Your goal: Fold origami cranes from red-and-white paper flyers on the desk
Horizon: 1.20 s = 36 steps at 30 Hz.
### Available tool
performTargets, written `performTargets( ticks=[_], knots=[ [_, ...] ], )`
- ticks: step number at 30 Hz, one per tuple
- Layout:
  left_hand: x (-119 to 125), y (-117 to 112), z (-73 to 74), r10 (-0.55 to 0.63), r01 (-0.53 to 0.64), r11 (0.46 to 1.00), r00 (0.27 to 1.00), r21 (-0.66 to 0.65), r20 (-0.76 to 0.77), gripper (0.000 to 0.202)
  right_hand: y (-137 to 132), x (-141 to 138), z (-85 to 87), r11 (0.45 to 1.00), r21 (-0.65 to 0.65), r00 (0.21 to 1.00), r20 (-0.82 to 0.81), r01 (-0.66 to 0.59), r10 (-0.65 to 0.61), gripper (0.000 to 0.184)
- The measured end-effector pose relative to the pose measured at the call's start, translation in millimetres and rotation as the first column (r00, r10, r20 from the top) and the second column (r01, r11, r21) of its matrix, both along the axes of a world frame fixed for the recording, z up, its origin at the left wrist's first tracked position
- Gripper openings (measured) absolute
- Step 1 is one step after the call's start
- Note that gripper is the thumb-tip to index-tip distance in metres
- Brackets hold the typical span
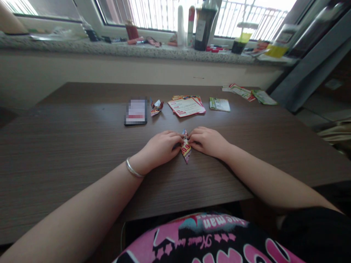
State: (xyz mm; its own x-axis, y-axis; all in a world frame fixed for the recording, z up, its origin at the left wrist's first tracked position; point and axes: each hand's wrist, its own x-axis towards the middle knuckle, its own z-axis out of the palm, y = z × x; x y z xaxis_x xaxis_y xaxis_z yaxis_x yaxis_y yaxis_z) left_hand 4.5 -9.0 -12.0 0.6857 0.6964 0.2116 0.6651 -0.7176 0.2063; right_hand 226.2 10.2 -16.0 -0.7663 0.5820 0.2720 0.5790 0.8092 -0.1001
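Note:
A small folded piece of printed paper (186,149), shaped like a narrow diamond, lies on the dark wooden table (82,146) in front of me. My left hand (166,146) pinches its left edge, fingers curled and pressed to it. On the opposite edge, my right hand (207,140) pinches with its fingertips. The paper's lower tip points toward me, showing red and yellow print; its upper part is partly covered by my fingers. Just beyond my left hand sits another folded, colourful paper piece (157,107), standing slightly off the table.
A phone with a blurred screen (136,111) lies at the back left. Behind my hands are a stack of printed cards (188,106), a green-and-white card (219,104) and more paper strips (241,92). Bottles, including a dark one (201,29), line the stone windowsill (109,47).

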Motion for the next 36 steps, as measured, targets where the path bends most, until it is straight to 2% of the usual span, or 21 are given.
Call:
performTargets(
  ticks=[3, 10, 15, 20, 29, 32, 36],
  knots=[
    [-2.4, 0.9, 0.4, -0.014, 0.014, 1.0, 1.0, -0.002, 0.002, 0.019, -1.0, 2.4, 1.0, 1.0, 0.008, 1.0, 0.012, -0.014, 0.014, 0.016],
    [-9.6, 6.3, -1.0, -0.08, 0.081, 0.997, 0.996, -0.01, 0.032, 0.02, 4.0, 4.4, -1.6, 0.989, 0.045, 0.99, 0.003, -0.143, 0.143, 0.018],
    [-11.2, 8.2, -2.2, -0.097, 0.099, 0.994, 0.994, -0.036, 0.056, 0.019, 0.2, 2.5, 1.4, 0.974, 0.148, 0.983, 0.1, -0.169, 0.155, 0.024],
    [-10.9, 8.0, -2.6, -0.089, 0.094, 0.994, 0.992, -0.054, 0.085, 0.019, -5.1, 0.7, 8.6, 0.949, 0.232, 0.954, 0.259, -0.213, 0.151, 0.021],
    [-10.8, 7.8, -0.9, -0.084, 0.09, 0.993, 0.993, -0.073, 0.081, 0.021, -4.2, 2.7, 9.2, 0.906, 0.3, 0.932, 0.299, -0.297, 0.206, 0.024],
    [-11.4, 8.5, -1.2, -0.086, 0.093, 0.993, 0.992, -0.076, 0.092, 0.022, -4.7, 2.1, 8.5, 0.911, 0.29, 0.936, 0.28, -0.294, 0.214, 0.023],
    [-11.8, 8.7, -1.1, -0.091, 0.097, 0.993, 0.992, -0.07, 0.088, 0.022, -5.6, 0.1, 6.6, 0.941, 0.249, 0.954, 0.248, -0.23, 0.168, 0.021]
  ],
)
